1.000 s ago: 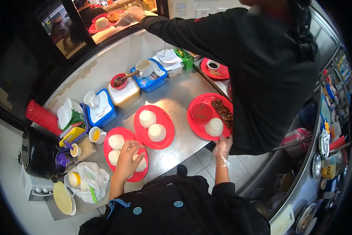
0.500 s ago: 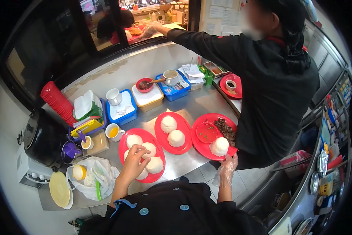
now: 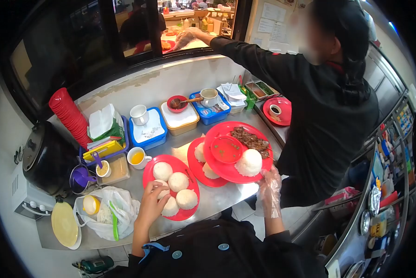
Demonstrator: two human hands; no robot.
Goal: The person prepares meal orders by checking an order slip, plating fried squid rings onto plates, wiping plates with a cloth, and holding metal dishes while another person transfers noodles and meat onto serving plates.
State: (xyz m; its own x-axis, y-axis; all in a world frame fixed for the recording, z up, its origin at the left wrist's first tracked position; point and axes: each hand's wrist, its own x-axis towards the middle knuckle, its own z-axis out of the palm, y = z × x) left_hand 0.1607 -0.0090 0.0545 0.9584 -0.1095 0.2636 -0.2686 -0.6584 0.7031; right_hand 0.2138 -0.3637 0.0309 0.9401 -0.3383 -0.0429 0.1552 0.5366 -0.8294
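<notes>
My gloved right hand (image 3: 269,192) grips the near edge of a red plate (image 3: 212,160), held up over the counter. On this plate are a rice mound (image 3: 248,163), dark chopped meat (image 3: 250,141) and a small red bowl (image 3: 226,149) with green bits in it. It partly covers a second red plate (image 3: 195,169) with rice mounds. My bare left hand (image 3: 152,203) is over a third red plate (image 3: 192,215) holding several rice mounds (image 3: 178,182). Its fingers are loosely bent beside one mound; whether they touch it is hard to see.
Along the wall stand lidded tubs (image 3: 147,129), a saucepan (image 3: 209,96) and stacked red cups (image 3: 69,116). A white mug (image 3: 137,158), plastic bag (image 3: 110,211) and black cooker (image 3: 45,157) are at left. Close on the right, a co-worker (image 3: 323,102) reaches through the window.
My right hand has raised the meat plate and brought it left, partly over the middle plate. My left hand has moved slightly left and down. The co-worker's arm still reaches through the window.
</notes>
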